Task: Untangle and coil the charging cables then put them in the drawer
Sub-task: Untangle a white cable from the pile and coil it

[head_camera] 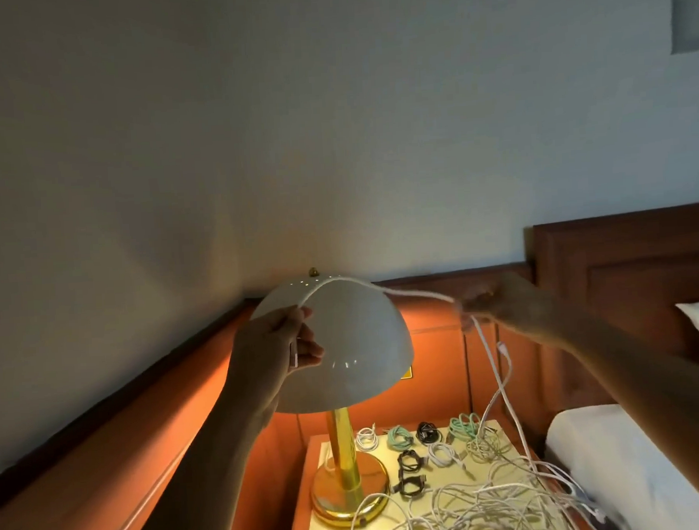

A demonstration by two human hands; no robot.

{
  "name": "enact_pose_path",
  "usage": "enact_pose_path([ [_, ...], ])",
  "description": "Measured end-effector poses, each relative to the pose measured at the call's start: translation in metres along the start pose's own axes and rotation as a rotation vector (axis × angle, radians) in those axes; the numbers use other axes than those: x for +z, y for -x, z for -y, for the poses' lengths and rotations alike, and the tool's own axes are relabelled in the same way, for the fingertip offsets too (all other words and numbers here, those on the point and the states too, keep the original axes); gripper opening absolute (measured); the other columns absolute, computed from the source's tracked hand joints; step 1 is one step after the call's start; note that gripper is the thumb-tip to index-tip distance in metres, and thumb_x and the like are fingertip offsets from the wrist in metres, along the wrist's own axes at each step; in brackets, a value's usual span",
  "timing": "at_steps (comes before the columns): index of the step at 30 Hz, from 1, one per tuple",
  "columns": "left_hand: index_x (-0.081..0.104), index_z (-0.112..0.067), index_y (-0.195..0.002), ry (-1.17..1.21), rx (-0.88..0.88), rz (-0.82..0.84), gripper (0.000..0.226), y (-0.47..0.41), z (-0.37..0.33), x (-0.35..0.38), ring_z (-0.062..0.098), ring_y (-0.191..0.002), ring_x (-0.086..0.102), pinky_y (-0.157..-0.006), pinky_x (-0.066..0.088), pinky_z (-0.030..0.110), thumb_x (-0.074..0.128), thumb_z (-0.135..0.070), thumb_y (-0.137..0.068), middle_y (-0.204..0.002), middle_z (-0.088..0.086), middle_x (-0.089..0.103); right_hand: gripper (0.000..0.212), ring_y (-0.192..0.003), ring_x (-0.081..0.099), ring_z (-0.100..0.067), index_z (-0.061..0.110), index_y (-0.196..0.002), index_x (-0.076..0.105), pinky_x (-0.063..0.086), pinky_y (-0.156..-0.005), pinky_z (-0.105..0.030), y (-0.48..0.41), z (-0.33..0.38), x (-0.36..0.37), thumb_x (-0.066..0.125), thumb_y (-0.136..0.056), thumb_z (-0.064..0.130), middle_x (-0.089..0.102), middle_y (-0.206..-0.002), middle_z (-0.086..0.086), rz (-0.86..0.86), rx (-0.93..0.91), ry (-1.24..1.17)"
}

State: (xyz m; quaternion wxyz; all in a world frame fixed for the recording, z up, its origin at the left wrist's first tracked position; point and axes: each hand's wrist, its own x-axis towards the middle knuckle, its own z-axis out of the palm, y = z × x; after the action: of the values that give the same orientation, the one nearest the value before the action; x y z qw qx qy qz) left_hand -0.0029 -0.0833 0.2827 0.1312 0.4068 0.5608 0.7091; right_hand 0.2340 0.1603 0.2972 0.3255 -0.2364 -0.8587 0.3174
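One brass table lamp with a white dome shade (356, 345). Right of its base, seven coils: two mint-green coils (400, 437), three black coils (428, 431), two white coils (366, 438). In front, one loose white tangle (454, 510), strands uncountable. Above, one white braided cable (406, 292).

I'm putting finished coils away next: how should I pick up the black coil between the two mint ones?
Probably from straight above: the black coil lies flat on the nightstand with mint coils close on either side. Pinch across its whole bundle, not one strand.
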Motion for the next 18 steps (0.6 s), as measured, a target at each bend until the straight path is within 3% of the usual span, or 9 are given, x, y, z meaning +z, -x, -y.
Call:
enact_pose_path([
  [3, 0.072, -0.009, -0.105, -0.081, 0.01, 0.014, 0.02, -0.007, -0.003, -0.004, 0.026, -0.067, 0.071, -0.073, 0.061, 0.044, 0.052, -0.012, -0.105, -0.069, 0.008, 0.069, 0.008, -0.067, 0.072, -0.026, 0.003, -0.091, 0.075, 0.058, -0.07, -0.034, -0.024, 0.046, -0.018, 0.069, -0.094, 0.007, 0.075, -0.078, -0.016, -0.172, -0.042, -0.208],
  [6, 0.074, -0.015, -0.099, -0.143, 0.034, 0.042, 0.021, -0.009, -0.009, -0.006, 0.03, -0.072, 0.074, -0.075, 0.062, 0.045, 0.054, -0.012, -0.104, -0.072, 0.01, 0.072, 0.009, -0.067, 0.071, -0.026, 0.003, -0.092, 0.074, 0.062, -0.069, -0.038, -0.043, 0.091, -0.04, 0.07, -0.094, 0.011, 0.072, -0.079, -0.017, -0.231, -0.088, -0.287],
  [14, 0.073, -0.013, -0.103, -0.227, 0.022, 0.074, 0.021, -0.006, -0.011, -0.014, 0.033, -0.077, 0.076, -0.077, 0.063, 0.047, 0.053, -0.011, -0.105, -0.076, 0.012, 0.074, 0.018, -0.064, 0.067, -0.019, 0.001, -0.097, 0.075, 0.063, -0.066, -0.036, -0.067, 0.156, -0.068, 0.075, -0.091, 0.018, 0.07, -0.079, -0.013, -0.275, -0.222, -0.217],
  [18, 0.071, -0.01, -0.104, -0.242, 0.02, 0.071, 0.021, -0.007, -0.011, -0.014, 0.032, -0.078, 0.076, -0.077, 0.063, 0.046, 0.05, -0.011, -0.106, -0.077, 0.012, 0.074, 0.014, -0.06, 0.057, -0.014, 0.007, -0.089, 0.073, 0.05, -0.056, -0.029, -0.073, 0.154, -0.062, 0.075, -0.092, 0.021, 0.064, -0.072, -0.005, -0.258, -0.233, -0.078],
])
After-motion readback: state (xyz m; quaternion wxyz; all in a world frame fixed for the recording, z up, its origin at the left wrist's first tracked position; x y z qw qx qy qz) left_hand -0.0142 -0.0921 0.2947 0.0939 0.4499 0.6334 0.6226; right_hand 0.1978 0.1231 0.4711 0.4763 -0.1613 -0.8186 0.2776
